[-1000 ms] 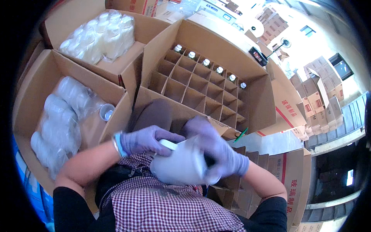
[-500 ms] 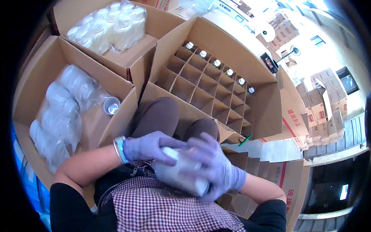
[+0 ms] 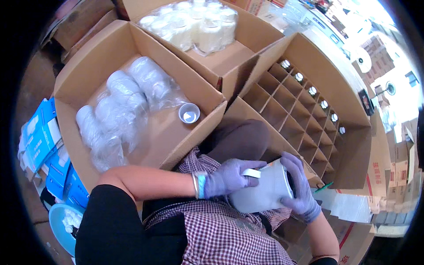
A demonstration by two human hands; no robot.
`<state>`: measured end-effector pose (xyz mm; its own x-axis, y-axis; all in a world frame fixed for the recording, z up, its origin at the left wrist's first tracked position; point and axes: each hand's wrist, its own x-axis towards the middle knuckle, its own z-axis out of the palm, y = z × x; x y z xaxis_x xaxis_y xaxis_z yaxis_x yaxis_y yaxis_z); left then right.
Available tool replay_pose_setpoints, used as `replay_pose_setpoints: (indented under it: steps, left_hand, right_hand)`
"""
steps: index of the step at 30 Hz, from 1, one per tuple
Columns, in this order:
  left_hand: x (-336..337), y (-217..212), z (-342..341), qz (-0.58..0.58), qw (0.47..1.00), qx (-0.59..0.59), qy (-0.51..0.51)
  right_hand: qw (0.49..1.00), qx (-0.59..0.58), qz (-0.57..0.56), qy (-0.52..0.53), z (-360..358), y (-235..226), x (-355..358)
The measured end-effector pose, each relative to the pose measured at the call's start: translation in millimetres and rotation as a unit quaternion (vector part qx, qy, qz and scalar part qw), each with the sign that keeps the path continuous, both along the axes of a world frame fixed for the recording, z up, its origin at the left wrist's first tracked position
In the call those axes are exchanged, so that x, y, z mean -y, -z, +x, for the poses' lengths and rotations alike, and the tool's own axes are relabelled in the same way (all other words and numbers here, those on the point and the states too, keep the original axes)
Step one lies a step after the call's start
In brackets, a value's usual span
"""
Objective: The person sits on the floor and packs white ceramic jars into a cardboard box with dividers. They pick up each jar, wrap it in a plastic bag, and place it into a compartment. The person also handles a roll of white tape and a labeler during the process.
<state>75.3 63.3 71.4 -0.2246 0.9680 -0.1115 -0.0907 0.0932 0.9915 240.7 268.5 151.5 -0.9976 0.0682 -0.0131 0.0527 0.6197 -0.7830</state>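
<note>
A pale grey, wide round vessel [image 3: 258, 194] lies tilted across my lap, its dark open end toward the right. My right hand [image 3: 304, 190] is wrapped round that end, thumb below and fingers above. At the other end my left hand [image 3: 225, 180] has its fingers closed about a small white piece [image 3: 251, 173]; whether the piece is part of the vessel I cannot tell. Purple-grey gloves cover both hands. Left of them, a carton [image 3: 176, 152] holds bagged stacks of white cups [image 3: 126, 92] and one loose cup [image 3: 189, 113].
A divided carton [image 3: 289, 110] stands front right, with several white-capped bottles [image 3: 312, 91] along its far row. Behind is a carton of wrapped white containers [image 3: 207, 31]. At lower left are blue packets [image 3: 42, 137] and a light-blue basin [image 3: 57, 221] of small white pieces.
My view has swung left, so the cartons sit further right in it. The vessel has been turned; its dark open end now shows, and my right hand has shifted round to that end.
</note>
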Motion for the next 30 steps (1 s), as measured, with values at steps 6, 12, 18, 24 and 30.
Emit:
replay_pose_setpoints:
  steps: [6, 12, 18, 24, 30]
  left_hand:
    - [12, -9, 5, -0.076, 0.99, -0.103, -0.066]
    - [30, -16, -121, 0.019, 0.908, -0.303, -0.289]
    - [63, 170, -211, -0.301, 0.756, -0.528, -0.243]
    - [51, 150, -209, -0.181, 0.825, -0.437, -0.308]
    - [70, -37, -170, 0.058, 0.68, -0.641, -0.35]
  right_hand:
    - [0.983, 0.12, -0.138, 0.013, -50, 2, -16]
    - [0.961, 0.23, -0.149, 0.045, -22, 10, -49]
    - [0.938, 0.053, -0.227, 0.258, 20, -15, -32]
    - [0.874, -0.18, -0.276, 0.358, 50, -43, -29]
    - [0.849, -0.327, -0.237, 0.341, 27, -67, 17]
